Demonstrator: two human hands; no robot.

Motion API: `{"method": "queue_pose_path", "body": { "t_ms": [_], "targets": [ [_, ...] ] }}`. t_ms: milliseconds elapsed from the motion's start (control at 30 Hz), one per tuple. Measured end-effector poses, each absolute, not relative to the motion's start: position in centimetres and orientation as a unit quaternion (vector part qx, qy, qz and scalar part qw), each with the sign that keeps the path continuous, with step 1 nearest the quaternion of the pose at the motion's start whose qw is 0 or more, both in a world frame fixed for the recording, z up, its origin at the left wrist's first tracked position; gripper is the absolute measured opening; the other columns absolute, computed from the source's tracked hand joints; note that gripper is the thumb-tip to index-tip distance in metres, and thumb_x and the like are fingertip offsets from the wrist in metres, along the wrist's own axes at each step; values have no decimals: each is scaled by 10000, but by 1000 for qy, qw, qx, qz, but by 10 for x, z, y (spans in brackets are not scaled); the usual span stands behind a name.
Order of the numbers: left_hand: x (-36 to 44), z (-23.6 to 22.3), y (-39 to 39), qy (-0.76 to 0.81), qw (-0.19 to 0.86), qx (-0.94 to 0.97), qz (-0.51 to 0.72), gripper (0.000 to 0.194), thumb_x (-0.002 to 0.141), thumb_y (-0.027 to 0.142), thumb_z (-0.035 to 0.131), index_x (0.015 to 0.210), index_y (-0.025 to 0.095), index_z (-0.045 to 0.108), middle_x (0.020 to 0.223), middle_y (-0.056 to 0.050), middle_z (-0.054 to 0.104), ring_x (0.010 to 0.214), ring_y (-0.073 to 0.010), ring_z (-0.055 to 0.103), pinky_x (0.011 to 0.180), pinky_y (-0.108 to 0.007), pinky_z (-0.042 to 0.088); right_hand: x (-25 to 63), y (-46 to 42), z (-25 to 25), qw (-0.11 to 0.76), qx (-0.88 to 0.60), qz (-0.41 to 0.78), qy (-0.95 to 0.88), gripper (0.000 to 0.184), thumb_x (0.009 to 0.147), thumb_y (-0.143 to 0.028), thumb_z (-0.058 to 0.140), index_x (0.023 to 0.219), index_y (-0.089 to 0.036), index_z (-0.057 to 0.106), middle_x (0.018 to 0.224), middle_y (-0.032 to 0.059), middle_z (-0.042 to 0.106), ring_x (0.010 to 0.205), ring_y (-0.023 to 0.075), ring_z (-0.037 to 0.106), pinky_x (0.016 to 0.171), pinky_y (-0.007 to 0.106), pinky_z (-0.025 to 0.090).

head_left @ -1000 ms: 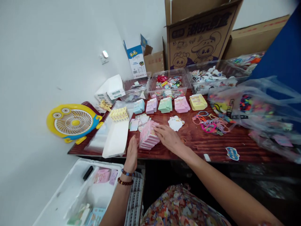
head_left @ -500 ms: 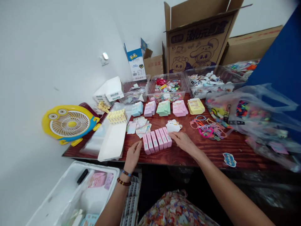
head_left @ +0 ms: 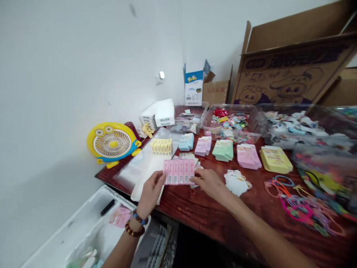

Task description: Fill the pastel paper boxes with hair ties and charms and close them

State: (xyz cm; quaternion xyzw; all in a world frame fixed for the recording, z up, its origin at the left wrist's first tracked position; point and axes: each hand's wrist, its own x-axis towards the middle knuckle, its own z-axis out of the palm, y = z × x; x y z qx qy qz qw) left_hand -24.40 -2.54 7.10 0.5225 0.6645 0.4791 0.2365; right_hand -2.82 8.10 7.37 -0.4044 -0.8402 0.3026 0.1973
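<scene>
Between my two hands is a row of several small pink boxes [head_left: 179,172], pressed side by side. My left hand [head_left: 154,186] grips the row's left end, and my right hand [head_left: 208,182] grips the right end with its fingers. The row is off the table, partly covering a pile of printed cards [head_left: 197,163] behind it. Just left of it lies a long white open carton [head_left: 149,173], with a row of small yellow boxes [head_left: 161,146] at its far end.
Flat stacks of blue [head_left: 186,142], lilac, green [head_left: 223,150], pink and yellow cartons line the table. Behind them stand clear bins [head_left: 231,123] of trinkets and a large cardboard box [head_left: 287,74]. Hair ties [head_left: 301,204] lie right; a yellow fan [head_left: 113,144] stands left; a foam box [head_left: 75,219] sits below.
My hands have closed on the ends of the pink box row, squeezed it together and lifted it leftward toward the white carton. The view has swung left.
</scene>
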Motion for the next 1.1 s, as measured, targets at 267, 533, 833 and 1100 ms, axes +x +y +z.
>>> {"method": "queue_pose_path", "body": {
  "t_ms": [267, 533, 833, 1100],
  "targets": [
    [-357, 47, 30, 720, 125, 461, 503, 422, 864, 590, 535, 923, 175, 580, 862, -30, 665, 814, -189, 614, 770, -302, 478, -168, 138, 62, 138, -368, 173, -903, 192, 941, -247, 519, 1020, -162, 671, 1017, 116, 745, 959, 227, 684, 754, 279, 439],
    [-382, 7, 61, 739, 97, 504, 437, 422, 851, 583, 532, 984, 191, 613, 1050, -88, 703, 1023, -264, 636, 943, -412, 486, -190, 166, 16, 126, -393, 121, -903, 267, 984, -252, 442, 1122, -207, 666, 1141, 99, 704, 1048, 221, 647, 804, 284, 453],
    [-368, -11, 12, 797, -52, 536, 275, 507, 911, 456, 522, 1299, 129, 532, 1341, -189, 587, 1300, -389, 475, 1087, -609, 329, -177, 151, 24, 196, -248, 279, -907, 258, 959, -264, 488, 1026, -183, 724, 1037, 73, 738, 980, 209, 675, 880, 316, 497],
    [-329, -25, -33, 793, -87, 590, 122, 393, 880, 323, 608, 1252, 200, 585, 1285, -109, 639, 1224, -323, 551, 1049, -550, 392, -270, 167, -4, 128, -98, 527, -834, 497, 859, -176, 580, 1357, -175, 574, 1382, 98, 591, 1269, 245, 564, 1058, 381, 458]
  ]
}}
